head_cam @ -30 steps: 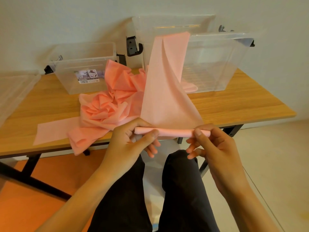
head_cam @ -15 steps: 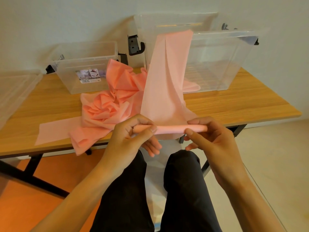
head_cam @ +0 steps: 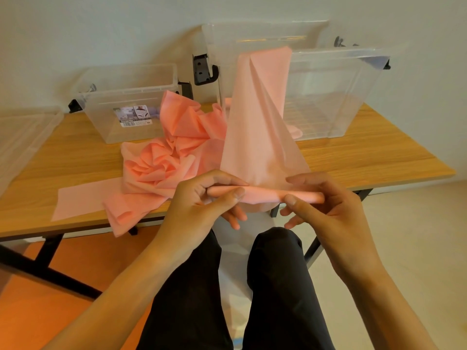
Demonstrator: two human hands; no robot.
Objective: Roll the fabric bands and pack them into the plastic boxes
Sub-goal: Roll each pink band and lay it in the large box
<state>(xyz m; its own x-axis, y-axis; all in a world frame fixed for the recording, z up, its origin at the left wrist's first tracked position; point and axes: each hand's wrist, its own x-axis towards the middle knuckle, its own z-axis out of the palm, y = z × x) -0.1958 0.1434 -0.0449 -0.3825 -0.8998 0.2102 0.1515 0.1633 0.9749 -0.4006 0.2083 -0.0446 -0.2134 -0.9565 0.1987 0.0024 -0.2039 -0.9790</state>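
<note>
- The left hand (head_cam: pixel 199 200) and right hand (head_cam: pixel 326 208) are each pinching an end of the thin, soft pink roll (head_cam: pixel 265 194) at the wooden table (head_cam: pixel 379 157) edge.
- Its flat, unrolled band (head_cam: pixel 257 122) is draping from the large box (head_cam: pixel 333 97) rim.
- Two clear plastic boxes are standing there; one crumpled heap (head_cam: pixel 174 150) is lying beside the small box (head_cam: pixel 131 99).

soft, warm, even indoor light, moderately bright, with no hard shadows. the wall (head_cam: pixel 101 34) behind the far edge of the desk (head_cam: pixel 379 157) carries a faint curved shadow beside the large clear box (head_cam: pixel 353 92), whose rim shows pale streaks of glare. the raised fabric band (head_cam: pixel 255 127) looks slightly translucent. shade lies under the desk's near edge. the wide lens bows the desk's edges and stretches its left corner. detail is soft throughout; the label (head_cam: pixel 136 117) on the small box (head_cam: pixel 106 107) is unreadable.
</note>
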